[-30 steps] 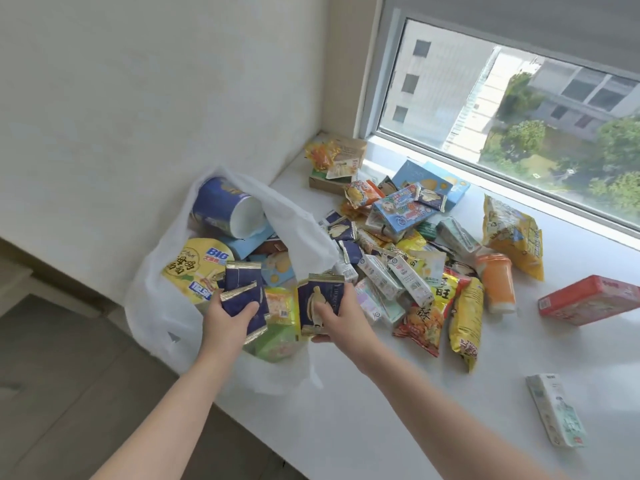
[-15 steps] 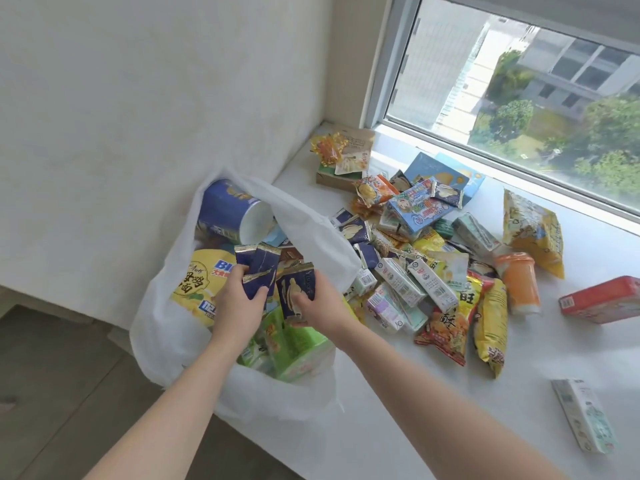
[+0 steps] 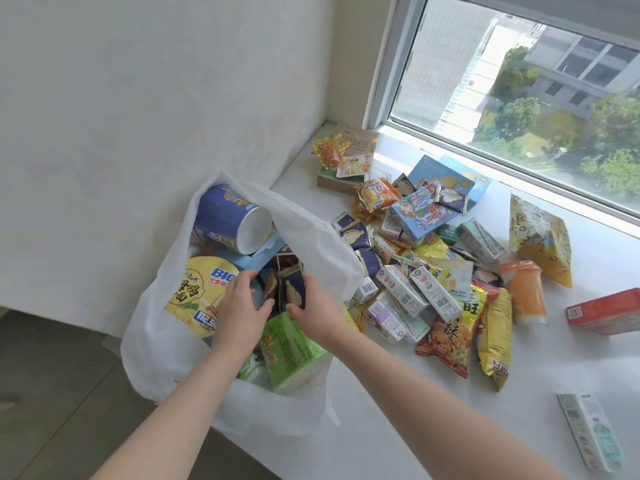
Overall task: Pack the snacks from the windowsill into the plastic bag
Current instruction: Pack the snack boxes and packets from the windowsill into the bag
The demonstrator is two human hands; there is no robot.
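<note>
A white plastic bag (image 3: 166, 341) hangs open at the left end of the white windowsill (image 3: 433, 410). Inside lie a blue cup (image 3: 225, 216), a yellow noodle bowl (image 3: 194, 296), a light blue box (image 3: 256, 261) and green packs (image 3: 294, 351). Both hands are inside the bag's mouth. My right hand (image 3: 318, 310) grips a dark blue snack packet (image 3: 294, 292) upright. My left hand (image 3: 242, 306) is spread palm-down beside another dark packet (image 3: 271, 289); whether it still holds that packet is unclear. A heap of snacks (image 3: 415, 271) lies on the sill to the right.
An orange bottle (image 3: 526, 292), a yellow chip bag (image 3: 540, 237), a red box (image 3: 606, 313) and a pale carton (image 3: 592, 431) lie apart from the heap. The window (image 3: 519, 81) runs along the back, the wall (image 3: 138, 98) stands left, and the floor (image 3: 52, 393) drops below the bag.
Both hands have carried the dark blue packets from the bag's near rim deeper into it. My left hand's fingers have spread apart.
</note>
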